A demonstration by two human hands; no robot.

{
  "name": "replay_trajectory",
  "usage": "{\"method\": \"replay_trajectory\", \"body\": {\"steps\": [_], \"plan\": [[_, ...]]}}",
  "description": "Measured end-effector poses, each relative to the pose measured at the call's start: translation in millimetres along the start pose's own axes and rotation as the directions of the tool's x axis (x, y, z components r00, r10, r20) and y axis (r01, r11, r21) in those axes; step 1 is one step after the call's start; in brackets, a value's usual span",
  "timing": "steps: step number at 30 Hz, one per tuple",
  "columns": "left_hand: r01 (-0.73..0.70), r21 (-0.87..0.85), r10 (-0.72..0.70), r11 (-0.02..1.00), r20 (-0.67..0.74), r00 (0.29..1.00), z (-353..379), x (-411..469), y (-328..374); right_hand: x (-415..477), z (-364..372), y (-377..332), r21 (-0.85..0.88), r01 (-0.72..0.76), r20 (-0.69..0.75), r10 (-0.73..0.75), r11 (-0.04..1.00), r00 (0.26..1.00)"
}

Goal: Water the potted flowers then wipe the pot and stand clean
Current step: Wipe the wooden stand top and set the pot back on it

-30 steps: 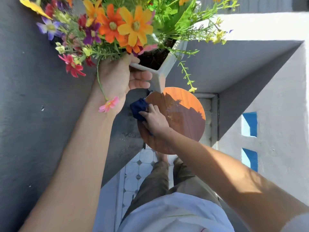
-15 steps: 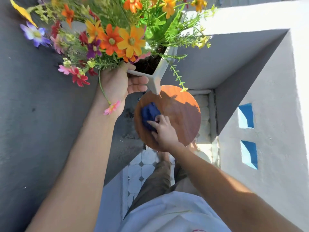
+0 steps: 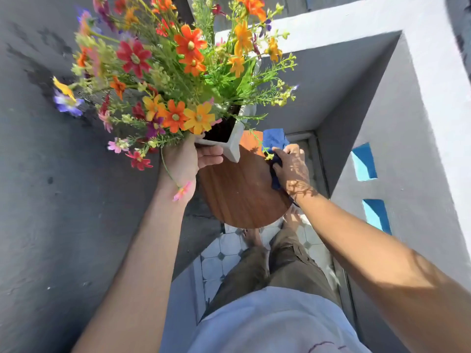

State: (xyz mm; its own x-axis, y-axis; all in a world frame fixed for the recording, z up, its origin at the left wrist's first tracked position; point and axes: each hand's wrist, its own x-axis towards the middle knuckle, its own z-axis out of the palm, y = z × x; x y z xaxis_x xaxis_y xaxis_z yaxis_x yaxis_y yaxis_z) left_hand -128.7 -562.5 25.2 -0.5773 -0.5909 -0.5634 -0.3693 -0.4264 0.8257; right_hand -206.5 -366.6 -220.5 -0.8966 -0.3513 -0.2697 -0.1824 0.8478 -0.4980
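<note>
Gripping the white square pot (image 3: 234, 149) in left hand (image 3: 184, 165), fingers curled under its rim, above the round brown wooden stand (image 3: 239, 197). Clutching a dark blue cloth (image 3: 274, 141) against its far edge with right hand (image 3: 291, 169), fingers bent round it, multicoloured flowers (image 3: 190, 44) partly screening. Below, white-tiled floor (image 3: 230, 244) beside grey wall (image 3: 51, 212).

single head-worn wide view, looking steeply down, close above the stand (image 3: 239, 189).

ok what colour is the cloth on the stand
Dark blue. The cloth gripped by the right hand shows best in the head view.
</note>
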Motion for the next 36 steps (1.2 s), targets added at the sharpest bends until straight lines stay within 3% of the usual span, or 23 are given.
{"method": "replay_trajectory", "body": {"steps": [5, 7, 10, 12, 14, 17, 20, 23, 29, 32, 36], "plan": [[0.048, 0.034, -0.049, 0.998, 0.018, 0.999, -2, -9, -19, -37, 8, -18, 0.040, -0.014, -0.026, 0.015, 0.999, 1.000], [0.095, 0.010, -0.096, 0.995, 0.066, 0.993, -3, -12, -27, -76, 24, -29, 0.003, 0.073, 0.054, -0.073, 0.997, 0.996], [0.096, 0.035, -0.099, 0.995, 0.095, 0.990, -4, -14, -41, -134, 40, -35, -0.030, 0.293, 0.233, -0.279, 0.956, 0.932], [0.106, 0.068, -0.114, 0.992, 0.127, 0.985, -8, -15, -52, -160, 40, -29, -0.053, 0.342, 0.293, -0.313, 0.938, 0.903], [0.140, 0.075, -0.153, 0.987, 0.212, 0.965, -14, -14, -60, -169, 37, -14, -0.078, 0.283, 0.291, -0.249, 0.956, 0.924], [0.141, 0.022, -0.141, 0.990, 0.300, 0.944, -21, -13, -76, -161, 20, 8, -0.062, 0.033, 0.224, -0.019, 0.997, 0.975], [0.102, 0.076, -0.117, 0.992, 0.232, 0.966, -16, -16, -91, -144, -1, 21, 0.050, -0.298, 0.200, 0.282, 0.953, 0.938], [0.136, 0.082, -0.151, 0.987, 0.224, 0.963, -3, -23, -110, -133, -17, 34, 0.192, -0.437, 0.031, 0.440, 0.878, 0.897], [0.141, 0.161, -0.167, 0.977, 0.163, 0.972, 21, -39, -162, -139, -39, 50, 0.401, -0.463, -0.056, 0.526, 0.791, 0.849], [0.175, 0.171, -0.206, 0.970, 0.185, 0.961, 36, -48, -173, -154, -38, 55, 0.470, -0.493, -0.012, 0.565, 0.732, 0.825], [0.266, 0.150, -0.283, 0.952, 0.103, 0.954, 49, -59, -192, -172, -43, 53, 0.565, -0.501, 0.050, 0.579, 0.656, 0.814]]}}
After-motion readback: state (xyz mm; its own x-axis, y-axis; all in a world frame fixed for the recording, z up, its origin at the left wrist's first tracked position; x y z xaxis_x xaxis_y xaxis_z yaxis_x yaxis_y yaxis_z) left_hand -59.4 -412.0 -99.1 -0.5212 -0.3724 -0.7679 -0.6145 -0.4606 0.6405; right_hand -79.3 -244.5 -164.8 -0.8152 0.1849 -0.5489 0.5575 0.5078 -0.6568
